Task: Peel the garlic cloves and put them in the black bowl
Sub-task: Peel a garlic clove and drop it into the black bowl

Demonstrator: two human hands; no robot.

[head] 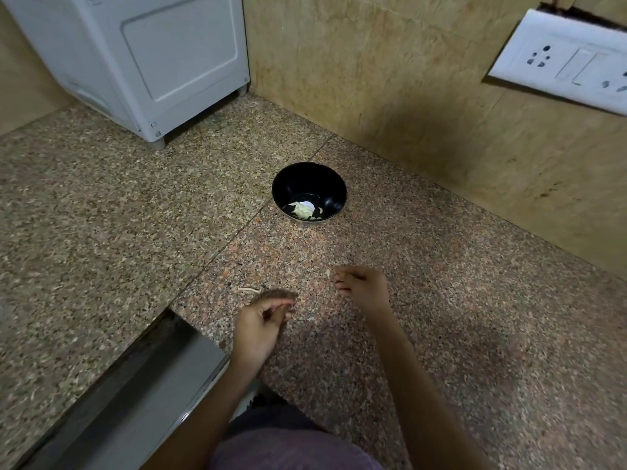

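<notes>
The black bowl [309,193] stands on the speckled granite counter [441,317] near the wall, with pale peeled garlic cloves [303,210] lying in its bottom. My left hand [263,322] hovers low over the counter in front of the bowl. Its fingers are curled with thumb and fingertips close together, blurred, and nothing shows between them. My right hand [364,286] is to its right, fingertips pointing down onto the counter beside a tiny scrap of skin [328,273]. A strip of garlic skin [249,290] lies just beyond my left hand.
A white appliance [135,62] stands at the back left of the counter. A tiled wall runs along the right, with a white socket plate [563,62] on it. A steel sink edge [135,385] lies at the lower left.
</notes>
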